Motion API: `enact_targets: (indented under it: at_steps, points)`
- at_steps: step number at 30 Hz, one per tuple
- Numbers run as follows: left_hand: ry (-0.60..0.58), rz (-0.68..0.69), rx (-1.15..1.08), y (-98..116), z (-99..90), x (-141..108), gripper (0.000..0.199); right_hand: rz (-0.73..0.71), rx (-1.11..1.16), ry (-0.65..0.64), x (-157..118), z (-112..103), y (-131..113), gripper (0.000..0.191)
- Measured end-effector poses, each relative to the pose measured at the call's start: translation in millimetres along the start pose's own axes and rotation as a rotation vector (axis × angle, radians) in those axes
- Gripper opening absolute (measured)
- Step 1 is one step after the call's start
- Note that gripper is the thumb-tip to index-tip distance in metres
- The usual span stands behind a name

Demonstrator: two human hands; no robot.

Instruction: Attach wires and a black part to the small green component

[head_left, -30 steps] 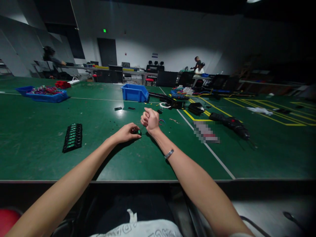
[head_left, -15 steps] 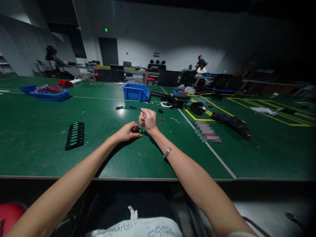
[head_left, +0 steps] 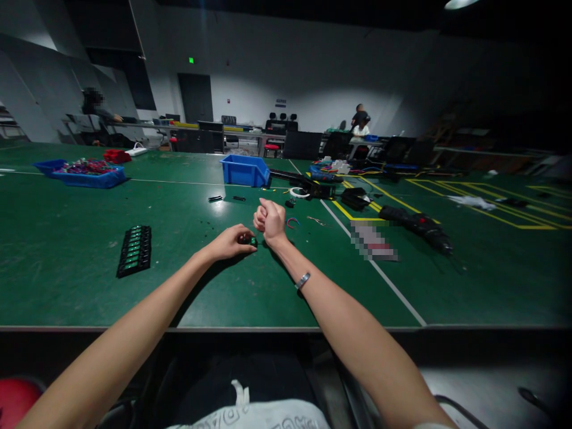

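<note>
My left hand [head_left: 231, 242] is closed on a small green-and-black part [head_left: 253, 241], pinched between thumb and fingers at the table surface. Just to its right, my right hand [head_left: 270, 220] is curled into a fist, raised slightly above the part. Whatever it may hold is hidden by its fingers. Left of my hands lies a black rack [head_left: 134, 250] with several green pieces in a row. Two slim black pieces, one of them a strip [head_left: 239, 198], lie beyond my hands. Red and blue wires [head_left: 292, 223] are on the table to the right.
A blue bin [head_left: 244, 171] stands beyond my hands; a blue tray of coloured wires [head_left: 92, 173] is at far left. To the right lie a black power tool [head_left: 417, 225], a white ring [head_left: 299, 192] and a blurred flat item [head_left: 373, 241]. People sit and stand in the background.
My right fist has shifted slightly right, away from the left hand. The left hand keeps its pinch on the small part. The whole view has tilted up a little.
</note>
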State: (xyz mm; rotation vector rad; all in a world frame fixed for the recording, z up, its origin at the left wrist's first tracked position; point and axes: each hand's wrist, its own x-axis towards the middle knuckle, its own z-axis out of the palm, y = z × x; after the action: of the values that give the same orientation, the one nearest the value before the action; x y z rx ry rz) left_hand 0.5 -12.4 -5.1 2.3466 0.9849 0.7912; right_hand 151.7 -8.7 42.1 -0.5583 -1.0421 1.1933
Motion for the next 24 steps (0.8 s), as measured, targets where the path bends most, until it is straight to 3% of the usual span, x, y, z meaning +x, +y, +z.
enact_targets:
  at_steps: [14, 19, 24]
  points:
    - [0.009, 0.003, -0.013, -1.0, 1.4, -1.4, 0.040, -0.029, -0.048, -0.001, -2.6, 5.7, 0.6, 0.042]
    - [0.002, -0.010, 0.000, -1.0, -0.7, -1.0, 0.041, -0.048, 0.004, 0.056, 5.2, -5.1, -4.6, 0.046]
    - [-0.034, -0.022, 0.002, -0.6, -2.9, -1.1, 0.042, -0.031, -0.124, 0.172, 16.3, -28.1, -13.3, 0.047]
